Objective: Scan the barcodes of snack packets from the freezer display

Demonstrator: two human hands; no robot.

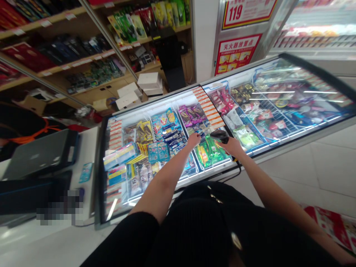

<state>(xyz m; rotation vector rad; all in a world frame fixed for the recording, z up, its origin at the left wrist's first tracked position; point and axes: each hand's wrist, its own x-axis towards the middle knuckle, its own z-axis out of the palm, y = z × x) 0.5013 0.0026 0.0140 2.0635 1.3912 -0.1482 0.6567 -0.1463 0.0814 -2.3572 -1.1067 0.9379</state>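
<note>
In my right hand (232,147) is a black handheld barcode scanner (219,135), its head pointing left over the freezer's glass. My left hand (193,140) is closed in a pinch on a small dark blue packet (201,136), just left of the scanner; the packet is partly hidden and blurred. More dark blue packets (174,138) lie in a pile to the left of that hand. Beside them are teal packets (158,152), and farther left a row of yellow packs (139,149) and a long blue-and-yellow pack (120,156).
Under both hands stretches a glass-topped chest freezer (100,178) filled with bagged goods. A counter with a dark monitor (41,152) adjoins its left end, with another person (19,122) behind. White boxes (150,82) and stocked shelves (91,57) stand beyond. The scanner's black cable (239,168) hangs at the front edge.
</note>
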